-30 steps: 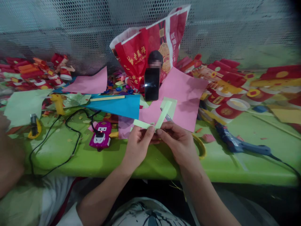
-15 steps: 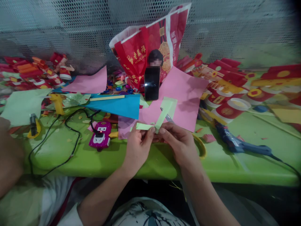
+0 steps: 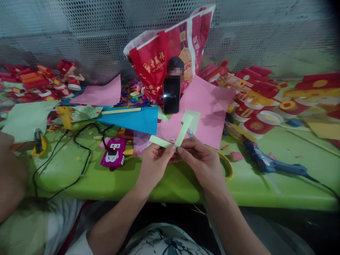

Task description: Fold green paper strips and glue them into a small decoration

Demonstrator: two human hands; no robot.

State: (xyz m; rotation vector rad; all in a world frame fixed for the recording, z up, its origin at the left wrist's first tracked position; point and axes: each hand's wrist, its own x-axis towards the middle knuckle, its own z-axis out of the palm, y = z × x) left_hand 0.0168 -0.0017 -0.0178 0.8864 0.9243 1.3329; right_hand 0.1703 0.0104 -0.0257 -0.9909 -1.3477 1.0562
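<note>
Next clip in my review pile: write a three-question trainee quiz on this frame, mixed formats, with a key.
1. True or false: the phone stands in front of the red bag.
2. Multiple choice: the paper pinched by the left hand and right hand is (a) blue, (b) pale green, (c) red.
3. Fill in: the glue gun lies nearer the ____ hand.

Key: 1. True. 2. b. 3. Right.

Phone (image 3: 171, 95) obstacle ahead of hands (image 3: 154, 168)
</note>
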